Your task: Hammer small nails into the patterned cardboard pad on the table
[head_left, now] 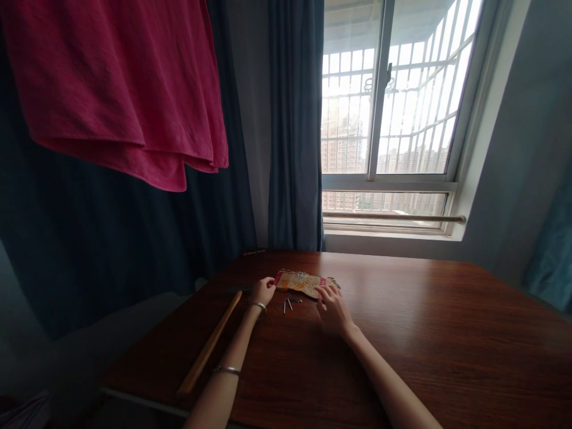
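A flat, patterned piece [297, 282], perhaps cardboard, lies on the table; it has pink ends, yellow patches and a ragged right edge. My left hand [263, 291] has its fingers closed on the pink left end. At the other end, my right hand [333, 307] is palm down with its fingers apart, the fingertips at the piece's right edge; whether they press on it I cannot tell. Several thin metal nails [289, 305] lie loose just in front of the piece, between my hands. Left of my left arm is a hammer [212, 339] with a long wooden handle, its dark head partly hidden by shadow.
The brown wooden table [429, 339] reaches to the wall under a barred window [388, 119]. A pink towel [125, 89] hangs at upper left before dark blue curtains [295, 131]. A small strip-like object [254, 252] lies at the table's far left corner.
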`<state>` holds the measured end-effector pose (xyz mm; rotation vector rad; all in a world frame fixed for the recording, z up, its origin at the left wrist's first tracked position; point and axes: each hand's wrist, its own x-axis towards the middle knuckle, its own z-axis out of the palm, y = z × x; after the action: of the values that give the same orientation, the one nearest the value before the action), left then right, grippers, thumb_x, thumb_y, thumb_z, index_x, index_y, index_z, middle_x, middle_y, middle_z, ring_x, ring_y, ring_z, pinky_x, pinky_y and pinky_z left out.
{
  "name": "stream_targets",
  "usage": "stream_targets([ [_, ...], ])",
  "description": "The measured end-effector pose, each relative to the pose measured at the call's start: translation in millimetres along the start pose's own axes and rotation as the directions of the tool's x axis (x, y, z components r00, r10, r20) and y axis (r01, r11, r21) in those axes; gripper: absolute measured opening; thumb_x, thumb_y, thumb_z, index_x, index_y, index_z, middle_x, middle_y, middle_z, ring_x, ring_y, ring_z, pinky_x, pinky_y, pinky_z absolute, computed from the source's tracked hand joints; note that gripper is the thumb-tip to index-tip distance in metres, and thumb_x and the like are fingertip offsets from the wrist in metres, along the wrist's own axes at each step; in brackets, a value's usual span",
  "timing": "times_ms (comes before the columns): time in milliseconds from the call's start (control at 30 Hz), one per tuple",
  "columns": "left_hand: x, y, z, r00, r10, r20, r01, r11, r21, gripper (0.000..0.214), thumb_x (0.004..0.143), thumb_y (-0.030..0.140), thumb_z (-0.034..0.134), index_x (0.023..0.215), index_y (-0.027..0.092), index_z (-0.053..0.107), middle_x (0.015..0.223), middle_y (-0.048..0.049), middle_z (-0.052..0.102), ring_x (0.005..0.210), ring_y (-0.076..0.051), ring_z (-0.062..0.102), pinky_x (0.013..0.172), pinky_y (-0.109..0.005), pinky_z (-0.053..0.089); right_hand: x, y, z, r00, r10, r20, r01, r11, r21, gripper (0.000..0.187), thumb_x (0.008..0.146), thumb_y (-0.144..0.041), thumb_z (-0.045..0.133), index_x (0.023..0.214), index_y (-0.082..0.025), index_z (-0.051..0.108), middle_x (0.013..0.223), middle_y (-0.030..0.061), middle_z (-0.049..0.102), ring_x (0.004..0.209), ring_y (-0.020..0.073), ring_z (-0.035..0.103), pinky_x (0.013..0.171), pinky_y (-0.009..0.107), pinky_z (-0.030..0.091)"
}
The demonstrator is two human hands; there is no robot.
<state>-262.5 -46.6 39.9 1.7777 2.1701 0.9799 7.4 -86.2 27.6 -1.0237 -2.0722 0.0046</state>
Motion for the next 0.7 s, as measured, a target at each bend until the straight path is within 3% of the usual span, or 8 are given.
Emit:
stream_targets([
  [67,-2.2,5.3,-6.8,0.998,-0.058,-0.014,0.058,0.998,0.008,0.029,0.078,0.016,0.052,0.104,0.015,0.064,0.091,-0.0074,0.068,0.084,-0.017,0.063,0.072,-0.023,0.047,1.0,21.8,-5.0,0.985,0.139,-0.099,-0.140,0.990,-0.005,0.037,0.082,-0.013,0.042,0.116,-0.018,0.057,0.116,0.0096,0.060,0.109,0.0228,0.048,0.096,0.037,0.036],
  [133,-3.4,9.5,-11.0,0.994,-0.112,-0.008,0.113,0.993,0.025,0.032,0.078,0.018,0.052,0.109,0.015,0.061,0.098,-0.0085,0.067,0.088,-0.020,0.063,0.071,-0.024,0.048,0.6,41.5,-7.4,0.933,0.320,-0.165,-0.322,0.947,0.018,0.039,0.081,-0.016,0.042,0.117,-0.013,0.056,0.118,0.0128,0.059,0.111,0.0246,0.049,0.098,0.037,0.035],
  [233,-1.5,10.0,-8.8,0.985,-0.171,-0.003,0.171,0.985,0.007,0.039,0.080,0.021,0.050,0.118,0.015,0.054,0.109,-0.0100,0.064,0.095,-0.021,0.062,0.073,-0.025,0.049,-1.5,63.8,-5.3,0.826,0.552,-0.117,-0.549,0.834,0.056,0.044,0.079,-0.021,0.043,0.121,-0.009,0.052,0.119,0.0173,0.059,0.112,0.0285,0.051,0.096,0.039,0.036],
  [367,10.0,-0.2,5.1,0.978,-0.206,-0.045,0.204,0.978,-0.031,0.044,0.084,0.022,0.043,0.126,0.011,0.046,0.123,-0.0144,0.057,0.110,-0.020,0.056,0.086,-0.025,0.046,-2.2,79.1,-0.4,0.795,0.604,-0.056,-0.602,0.797,0.044,0.047,0.080,-0.024,0.045,0.124,-0.010,0.050,0.115,0.0194,0.062,0.107,0.0286,0.057,0.090,0.037,0.040],
  [467,25.8,-5.0,12.9,0.997,-0.041,-0.070,0.043,0.999,0.032,0.048,0.077,0.019,0.051,0.124,0.012,0.049,0.130,-0.0131,0.051,0.120,-0.021,0.048,0.100,-0.027,0.038,3.2,83.9,0.5,0.817,0.576,-0.010,-0.576,0.817,0.023,0.045,0.077,-0.024,0.050,0.120,-0.010,0.054,0.117,0.0174,0.062,0.108,0.0268,0.057,0.091,0.034,0.040],
  [533,38.9,-1.6,14.8,0.991,0.134,0.028,-0.136,0.985,0.108,0.053,0.069,0.012,0.056,0.122,0.015,0.051,0.135,-0.0095,0.046,0.126,-0.022,0.041,0.106,-0.030,0.031,10.7,85.3,1.3,0.839,0.542,0.036,-0.543,0.840,0.010,0.042,0.075,-0.023,0.053,0.115,-0.012,0.058,0.116,0.0149,0.063,0.107,0.0255,0.058,0.091,0.032,0.040],
  [600,52.7,6.8,15.7,0.943,0.251,0.216,-0.286,0.947,0.146,0.058,0.065,0.007,0.054,0.123,0.015,0.052,0.138,-0.0080,0.044,0.128,-0.022,0.038,0.109,-0.031,0.028,21.2,85.7,3.5,0.854,0.515,0.080,-0.516,0.857,-0.003,0.039,0.076,-0.025,0.054,0.112,-0.012,0.060,0.113,0.0134,0.065,0.105,0.0243,0.059,0.091,0.031,0.040],
  [700,71.5,22.6,19.1,0.845,0.297,0.445,-0.399,0.904,0.153,0.058,0.069,0.006,0.049,0.127,0.011,0.047,0.138,-0.0100,0.045,0.129,-0.019,0.038,0.109,-0.029,0.026,40.9,84.5,10.0,0.857,0.499,0.128,-0.500,0.866,-0.028,0.039,0.080,-0.031,0.054,0.113,-0.011,0.061,0.113,0.0141,0.065,0.107,0.0235,0.058,0.092,0.031,0.039],
])
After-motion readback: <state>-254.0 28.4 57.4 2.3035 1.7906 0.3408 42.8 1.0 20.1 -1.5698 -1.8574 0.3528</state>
